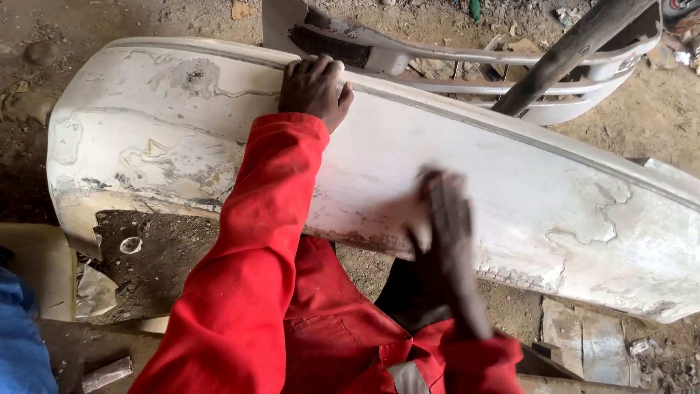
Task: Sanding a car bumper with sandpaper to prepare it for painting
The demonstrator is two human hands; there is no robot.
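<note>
Dirt floor [642, 109], littered with scraps and pebbles, outdoor workshop setting. Item one: white car bumper [539, 197], lying across the view from upper left to lower right, its paint flaked and rubbed through to filler in irregular patches, with a broken notch at the lower left corner. Item two: left hand [315, 89], red sleeve, fingers curled over the bumper's upper edge, gripping it to steady it. Item three: right hand [446, 219], blurred, pressed flat on the bumper's face near its lower edge, fingers held over a dark sanding pad or sheet [442, 206]; exact kind cannot be told through the blur. Step judged in hand: rubbing down the old finish at mid-panel, with much rough paint left toward both ends. Next move, by judgement, calls for firm even pressure and shifting the stroke along the face while the other hand braces. Item four: second pale bumper or grille piece [510, 62] behind, with a dark bar [569, 51] leaning across it. Item five: tan board [40, 266] at lower left, beside blue cloth [18, 343]. Packages, labels, signs: none legible; only small crumpled litter at the upper right.
</note>
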